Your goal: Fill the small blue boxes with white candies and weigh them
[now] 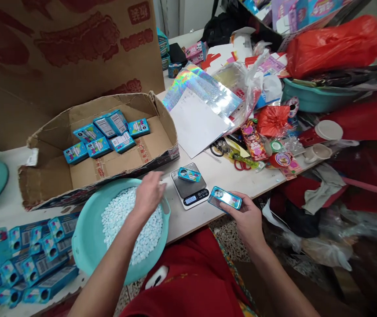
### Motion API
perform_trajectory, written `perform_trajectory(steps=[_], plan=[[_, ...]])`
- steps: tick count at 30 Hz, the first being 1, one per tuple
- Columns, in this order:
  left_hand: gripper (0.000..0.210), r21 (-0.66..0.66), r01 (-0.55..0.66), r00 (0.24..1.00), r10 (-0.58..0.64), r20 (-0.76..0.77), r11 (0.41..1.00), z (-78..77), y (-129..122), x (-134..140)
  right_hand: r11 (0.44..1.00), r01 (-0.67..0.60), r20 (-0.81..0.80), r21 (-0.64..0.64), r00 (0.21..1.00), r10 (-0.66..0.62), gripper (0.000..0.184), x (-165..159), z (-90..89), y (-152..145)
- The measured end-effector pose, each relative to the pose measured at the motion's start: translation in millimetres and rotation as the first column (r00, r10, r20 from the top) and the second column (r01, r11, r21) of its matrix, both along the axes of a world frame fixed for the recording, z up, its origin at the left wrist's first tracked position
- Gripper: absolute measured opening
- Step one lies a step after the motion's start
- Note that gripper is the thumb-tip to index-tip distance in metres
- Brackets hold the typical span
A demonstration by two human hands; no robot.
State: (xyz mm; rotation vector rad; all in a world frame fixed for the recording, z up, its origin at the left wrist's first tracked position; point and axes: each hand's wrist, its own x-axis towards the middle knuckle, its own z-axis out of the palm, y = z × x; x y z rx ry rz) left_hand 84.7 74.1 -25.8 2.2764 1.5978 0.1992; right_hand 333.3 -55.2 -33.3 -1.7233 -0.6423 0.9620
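My right hand [250, 216] gripped a case [229, 199]; my left hand [149, 190] hung over the bowl [87, 237] (open or closed, I couldn't tell); a box [190, 175] lay on the scale [195, 198].

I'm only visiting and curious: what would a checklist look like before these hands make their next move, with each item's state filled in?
1. Blue container held: ok, in the right hand.
2. Left hand loaded with anything: cannot tell, it is blurred and its fingers are partly hidden.
3. White pieces at hand: ok, many lie in the basin.
4. Scale switched on: ok, its display is lit.
5. Weight readable: cannot tell, the digits are too small; a small blue box lies on the plate.
6. Cardboard box open: ok, with blue boxes inside.
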Motion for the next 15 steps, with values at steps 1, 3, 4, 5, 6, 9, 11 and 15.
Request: perform_trajectory(steps=[1,3,4,5,6,9,11,15], plan=[[0.035,0.038,0.096,0.995,-0.097,0.021,0.995,-3.4,1.3,16.2,1.000,-0.020,-0.002,-0.001,1.000,0.020,0.050,-2.3,-0.8,1.3],[0.040,0.055,0.265,0.964,-0.266,0.018,0.963,-6.5,5.3,48.7,0.998,-0.053,0.010,-0.015,0.999,0.053,0.052,-7.8,-1.2,4.0],[0.037,0.024,0.302,0.953,-0.303,0.019,0.953,-6.3,7.5,60.3,0.998,-0.059,0.027,-0.026,0.998,0.059,0.053,-10.9,-1.4,6.0],[0.030,-0.020,0.311,0.950,-0.311,0.033,0.950,-4.8,8.9,66.3,0.998,-0.056,0.051,-0.035,0.997,0.058,0.054,-14.2,-2.2,8.7],[0.026,-0.032,0.262,0.964,-0.260,0.055,0.965,-1.9,8.9,65.6,0.998,-0.045,0.082,-0.039,0.995,0.048,0.055,-17.9,-3.9,12.6],[0.027,0.010,0.066,0.997,-0.066,0.038,0.998,18.2,-8.1,25.0,1.000,-0.027,0.154,0.014,0.988,0.025,0.058,-34.3,-15.3,30.4],[0.039,0.031,-0.122,0.984,0.117,0.132,0.992,40.8,-34.5,-24.8,0.996,-0.038,0.146,0.083,0.989,0.026,0.059,-49.5,-25.5,43.5],[0.046,0.028,-0.655,0.736,0.630,0.248,0.755,84.9,-94.3,-148.2,0.989,-0.082,0.131,0.120,0.989,0.066,0.062,-74.4,-44.5,59.1]])
